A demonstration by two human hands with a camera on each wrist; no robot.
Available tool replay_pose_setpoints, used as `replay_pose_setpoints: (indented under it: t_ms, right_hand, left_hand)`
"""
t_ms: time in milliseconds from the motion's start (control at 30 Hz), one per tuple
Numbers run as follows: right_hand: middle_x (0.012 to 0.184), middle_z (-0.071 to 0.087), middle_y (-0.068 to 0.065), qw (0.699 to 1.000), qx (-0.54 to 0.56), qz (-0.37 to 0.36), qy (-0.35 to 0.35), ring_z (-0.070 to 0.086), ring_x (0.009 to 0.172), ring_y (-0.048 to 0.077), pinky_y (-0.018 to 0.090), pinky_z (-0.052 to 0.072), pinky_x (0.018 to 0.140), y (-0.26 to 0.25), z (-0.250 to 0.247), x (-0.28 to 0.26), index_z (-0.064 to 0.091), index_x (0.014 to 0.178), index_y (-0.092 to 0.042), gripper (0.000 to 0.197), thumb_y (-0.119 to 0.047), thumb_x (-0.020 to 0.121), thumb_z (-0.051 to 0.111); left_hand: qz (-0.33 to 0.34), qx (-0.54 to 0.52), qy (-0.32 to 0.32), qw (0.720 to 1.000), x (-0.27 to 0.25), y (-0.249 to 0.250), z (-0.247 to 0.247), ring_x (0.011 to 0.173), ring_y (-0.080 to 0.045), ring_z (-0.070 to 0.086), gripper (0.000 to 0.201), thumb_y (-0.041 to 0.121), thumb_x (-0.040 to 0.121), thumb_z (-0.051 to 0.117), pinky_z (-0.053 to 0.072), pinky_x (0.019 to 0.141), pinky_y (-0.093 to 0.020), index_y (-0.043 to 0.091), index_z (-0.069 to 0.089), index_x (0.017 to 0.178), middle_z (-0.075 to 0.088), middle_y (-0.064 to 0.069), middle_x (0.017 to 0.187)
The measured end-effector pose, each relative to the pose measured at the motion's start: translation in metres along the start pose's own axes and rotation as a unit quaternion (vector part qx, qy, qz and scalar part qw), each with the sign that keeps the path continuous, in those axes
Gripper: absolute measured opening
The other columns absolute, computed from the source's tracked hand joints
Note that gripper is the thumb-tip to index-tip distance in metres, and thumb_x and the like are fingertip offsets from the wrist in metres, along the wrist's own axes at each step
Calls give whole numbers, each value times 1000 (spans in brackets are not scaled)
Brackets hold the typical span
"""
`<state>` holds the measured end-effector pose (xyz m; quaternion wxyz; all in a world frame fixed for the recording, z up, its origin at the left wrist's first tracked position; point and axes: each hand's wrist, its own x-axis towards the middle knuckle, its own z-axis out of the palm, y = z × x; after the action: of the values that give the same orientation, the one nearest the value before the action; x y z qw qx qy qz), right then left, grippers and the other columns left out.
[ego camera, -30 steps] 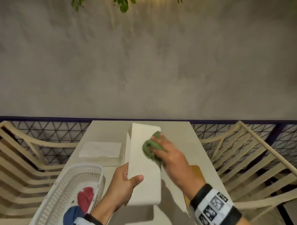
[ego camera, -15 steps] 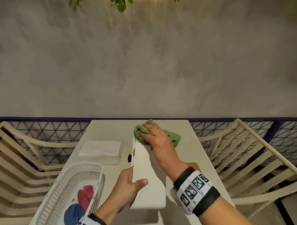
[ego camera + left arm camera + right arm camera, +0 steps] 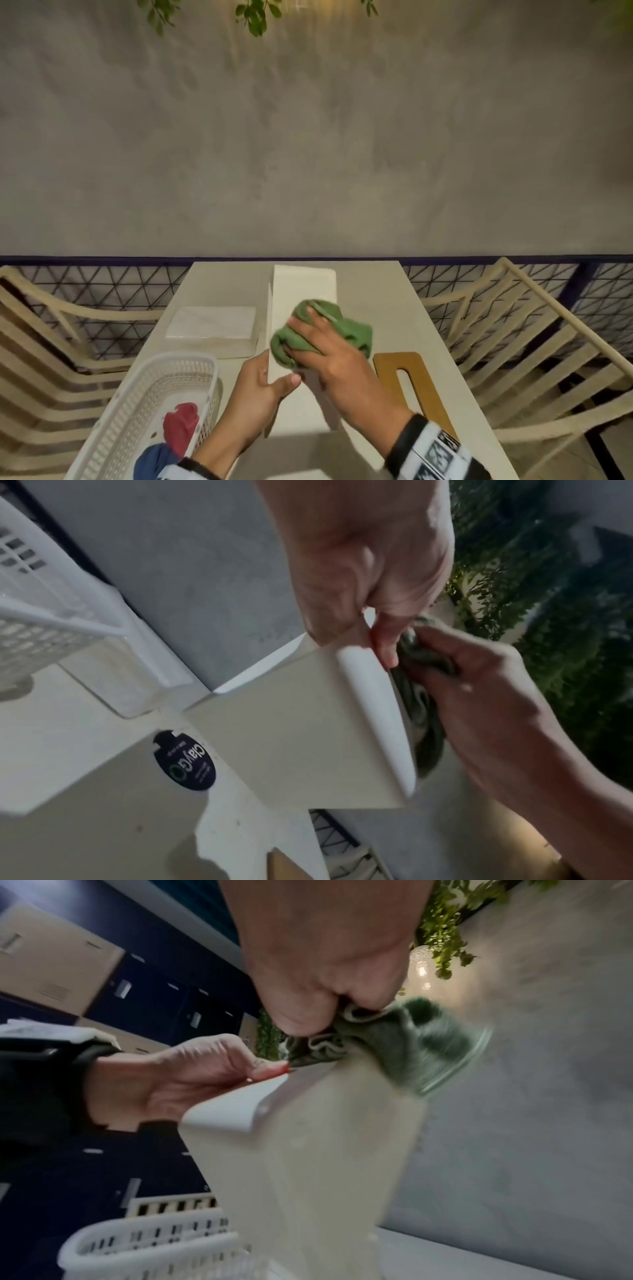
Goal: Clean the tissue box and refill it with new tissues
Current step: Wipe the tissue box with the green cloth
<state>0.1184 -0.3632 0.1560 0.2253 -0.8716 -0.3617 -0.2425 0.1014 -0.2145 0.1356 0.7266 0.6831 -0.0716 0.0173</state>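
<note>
A long cream tissue box (image 3: 303, 291) (image 3: 294, 739) (image 3: 308, 1156) is held tilted above the table. My left hand (image 3: 263, 387) (image 3: 363, 569) grips its near left edge, thumb on the upper face. My right hand (image 3: 329, 356) (image 3: 325, 961) clutches a bunched green cloth (image 3: 325, 329) (image 3: 390, 1037) and presses it on the box's upper face, near the middle. The same cloth (image 3: 421, 704) shows behind the box's edge in the left wrist view. A wrapped pack of white tissues (image 3: 212, 323) lies on the table to the left.
A white perforated basket (image 3: 144, 411) holding a red cloth (image 3: 181, 425) and a blue cloth (image 3: 154, 459) stands at the near left. A wooden lid with a slot (image 3: 411, 383) lies right of the box. A dark round sticker (image 3: 186, 761) is on the table. Slatted chairs (image 3: 534, 349) flank the narrow table (image 3: 376, 294).
My right hand has drawn the green cloth back from the box's far end toward the middle of its face. The left hand keeps its grip; the box's far end has swung slightly.
</note>
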Motion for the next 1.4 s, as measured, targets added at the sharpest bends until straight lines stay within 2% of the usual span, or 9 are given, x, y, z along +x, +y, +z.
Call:
replay_pose_setpoints:
  t_ms: [100, 200, 367, 500, 700, 833, 1133, 1300, 1400]
  right_hand:
    - [145, 40, -6, 985, 94, 121, 77, 26, 138, 13, 32, 30, 111, 14, -5, -19, 63, 115, -26, 39, -4, 83, 58]
    - [146, 40, -6, 871, 336, 311, 179, 40, 130, 11, 10, 40, 96, 10, -17, -6, 62, 105, -40, 63, 18, 85, 47]
    - [120, 64, 3, 695, 537, 390, 277, 64, 104, 14, 35, 51, 93, 15, -25, 2, 61, 112, -26, 42, 7, 88, 51]
    - [122, 62, 2, 732, 509, 388, 235, 64, 100, 4, 23, 51, 91, 13, -10, -1, 64, 101, -36, 50, 10, 87, 52]
    - [129, 53, -13, 890, 303, 285, 188, 49, 121, 1, 10, 41, 98, 17, -3, -15, 68, 103, -39, 66, 18, 81, 45]
    - [131, 56, 3, 981, 105, 119, 108, 47, 119, 13, 18, 38, 102, 18, -9, -19, 68, 109, -18, 40, -17, 78, 44]
    - [128, 56, 6, 973, 87, 215, 15, 42, 125, 22, 34, 36, 107, 14, -11, 15, 64, 118, -15, 35, -4, 85, 55]
    - [123, 63, 5, 998, 64, 11, 1, 51, 122, 24, 33, 35, 106, -24, -12, 15, 70, 106, -16, 35, -3, 78, 53]
    - [123, 63, 6, 998, 49, 14, 37, 53, 120, 24, 37, 41, 102, -2, -23, 4, 70, 104, -17, 44, 5, 67, 74]
  left_hand:
    - [9, 21, -26, 999, -2, 8, -1, 42, -2, 60, 32, 13, 65, 62, 39, 42, -6, 8, 65, 96, 74, 1, 79]
    - [11, 68, -38, 997, 3, 9, -7, 77, -6, 70, 32, 22, 67, 67, 49, 66, -15, 21, 66, 99, 76, 10, 91]
    - [-25, 187, -169, 967, 21, 43, -10, 78, -3, 64, 38, 24, 76, 72, 49, 74, -14, 44, 54, 103, 67, 12, 94]
    - [-81, 59, -68, 993, 51, 50, -11, 118, -9, 55, 62, 43, 75, 72, 43, 102, -38, 28, 45, 129, 58, 5, 131]
    - [-132, 101, -42, 985, 49, 50, -2, 70, -21, 56, 35, 39, 77, 65, 41, 71, -32, 4, 62, 78, 62, -6, 72]
    - [-203, -11, -17, 979, 43, 40, -6, 82, -34, 67, 39, 22, 91, 55, 50, 86, -42, -16, 58, 102, 69, -27, 92]
    - [-9, 103, -19, 995, 12, 8, 6, 88, -6, 68, 15, 20, 78, 60, 52, 79, -24, 24, 70, 88, 75, 13, 90]
    - [56, 95, 90, 990, 9, 9, 2, 56, 1, 60, 31, -13, 78, 55, 48, 53, -17, 11, 64, 60, 69, 2, 56]
    - [95, 80, 49, 991, 3, 14, -4, 75, -8, 67, 14, 24, 75, 63, 52, 68, -24, 15, 73, 79, 76, -4, 78]
